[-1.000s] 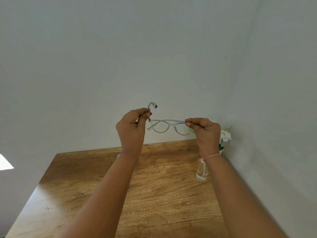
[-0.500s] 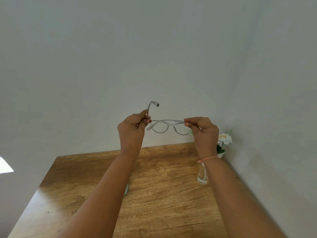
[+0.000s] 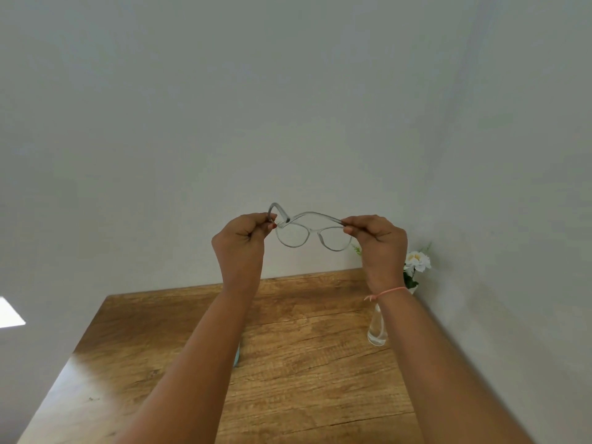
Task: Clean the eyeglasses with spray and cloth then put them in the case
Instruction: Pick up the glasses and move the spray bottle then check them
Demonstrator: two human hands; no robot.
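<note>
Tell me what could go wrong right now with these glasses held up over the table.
The left hand and right hand only pinch the eyeglasses at the frame's ends, above the wooden table; a slip would likely drop them on it. The clear bottle stands just under the right forearm, so lowering that arm might tip it.

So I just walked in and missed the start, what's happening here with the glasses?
A person holds clear-framed eyeglasses up in the air above the wooden table. The left hand pinches one end of the frame and the right hand pinches the other. A small clear bottle stands on the table, partly hidden behind the right arm. No case shows clearly; the glasses are not yet put away.
</note>
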